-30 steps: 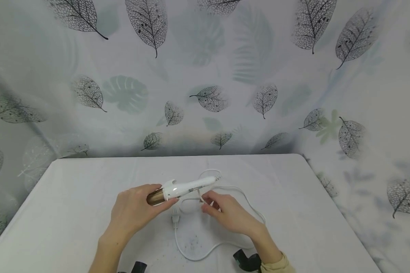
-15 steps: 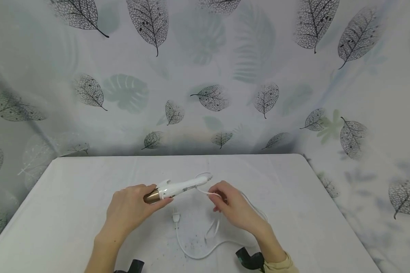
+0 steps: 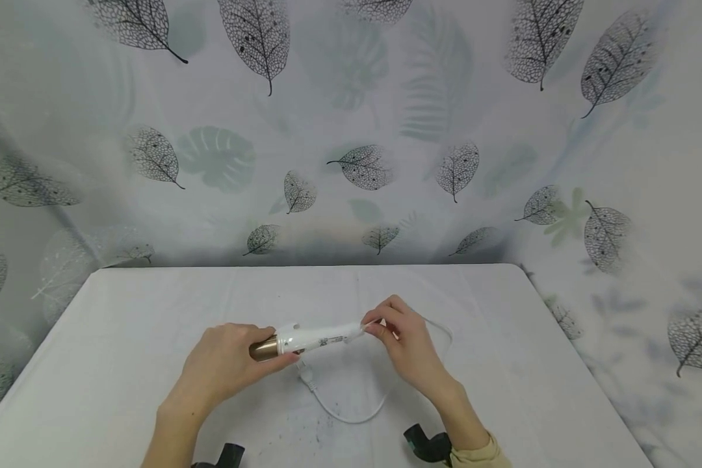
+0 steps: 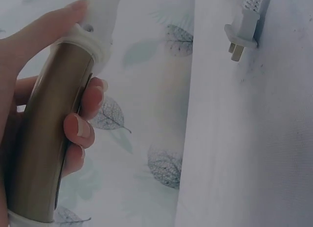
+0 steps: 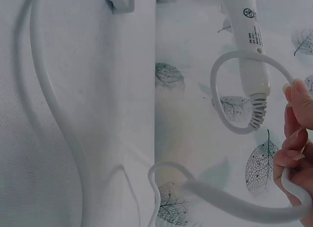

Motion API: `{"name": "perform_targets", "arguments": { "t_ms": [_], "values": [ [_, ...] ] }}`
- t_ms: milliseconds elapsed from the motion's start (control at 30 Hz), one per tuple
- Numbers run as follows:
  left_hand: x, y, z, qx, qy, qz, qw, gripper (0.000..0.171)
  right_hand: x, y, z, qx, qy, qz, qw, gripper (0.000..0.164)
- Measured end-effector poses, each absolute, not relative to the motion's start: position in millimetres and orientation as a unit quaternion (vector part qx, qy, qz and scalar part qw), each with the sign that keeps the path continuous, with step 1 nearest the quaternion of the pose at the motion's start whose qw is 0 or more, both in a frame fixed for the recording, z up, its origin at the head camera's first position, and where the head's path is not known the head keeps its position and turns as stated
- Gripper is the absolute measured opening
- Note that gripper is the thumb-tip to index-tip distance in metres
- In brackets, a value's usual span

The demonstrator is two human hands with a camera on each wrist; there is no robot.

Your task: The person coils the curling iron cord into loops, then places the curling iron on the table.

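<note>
A white curling iron (image 3: 312,338) with a gold barrel (image 4: 54,124) is held up above the table, lying nearly level. My left hand (image 3: 225,361) grips it by the barrel; the left wrist view has the fingers wrapped around the gold part. At the handle's far end, my right hand (image 3: 409,348) pinches the white cord (image 5: 215,85) between thumb and fingers. In the right wrist view the cord leaves the ribbed sleeve, loops across the handle and runs into that hand. The two-pin plug (image 4: 243,29) hangs or lies just below the iron; which, I cannot tell.
The white-covered table (image 3: 152,305) has dark specks near its front middle. Behind it hangs a leaf-patterned curtain (image 3: 327,117). Black wrist-camera mounts (image 3: 427,445) show at both wrists. The cord curves over the table (image 3: 532,403) between the hands.
My right hand has moved up and rightward to the handle's end, drawing the cord with it. The cord loops on the table have shrunk, and the plug has tilted. The left hand keeps its grip.
</note>
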State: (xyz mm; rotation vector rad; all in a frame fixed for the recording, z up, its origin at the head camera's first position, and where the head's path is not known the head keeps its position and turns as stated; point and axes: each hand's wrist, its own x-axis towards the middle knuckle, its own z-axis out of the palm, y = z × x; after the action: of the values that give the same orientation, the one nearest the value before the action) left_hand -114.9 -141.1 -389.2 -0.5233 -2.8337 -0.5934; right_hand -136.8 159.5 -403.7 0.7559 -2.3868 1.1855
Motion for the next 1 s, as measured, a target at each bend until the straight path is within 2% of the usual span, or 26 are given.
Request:
{"name": "perform_targets", "arguments": {
  "t_ms": [67, 300, 400, 500, 733, 867, 1000],
  "values": [
    [-114.8, -141.0, -388.0, -0.190, -0.957, -0.199, 0.094, 0.038, -136.9, 159.8, -403.7, 0.270, -0.840, 0.428, 0.197, 0.016],
    [-113.6, -142.5, -385.4, -0.227, -0.943, -0.227, 0.082, 0.047, -138.8, 161.1, -404.9, 0.273, -0.807, 0.457, 0.255, 0.023],
    [-113.0, -142.0, -384.8, -0.246, -0.931, -0.255, 0.088, 0.037, -140.3, 162.9, -405.9, 0.270, -0.799, 0.463, 0.272, 0.027],
    [-111.9, -141.2, -384.7, -0.263, -0.918, -0.278, 0.102, 0.028, -140.2, 164.1, -404.8, 0.264, -0.799, 0.474, 0.260, 0.025],
    [-110.5, -139.3, -384.6, -0.289, -0.902, -0.288, 0.142, 0.030, -139.0, 163.6, -404.0, 0.213, -0.825, 0.479, 0.212, 0.007],
    [-110.4, -138.1, -382.5, -0.314, -0.883, -0.306, 0.168, 0.029, -139.9, 163.4, -405.8, 0.205, -0.823, 0.494, 0.190, 0.004],
    [-111.1, -136.5, -381.0, -0.332, -0.863, -0.324, 0.201, 0.036, -140.7, 162.3, -408.9, 0.206, -0.820, 0.510, 0.157, 0.004]
  ]
}}
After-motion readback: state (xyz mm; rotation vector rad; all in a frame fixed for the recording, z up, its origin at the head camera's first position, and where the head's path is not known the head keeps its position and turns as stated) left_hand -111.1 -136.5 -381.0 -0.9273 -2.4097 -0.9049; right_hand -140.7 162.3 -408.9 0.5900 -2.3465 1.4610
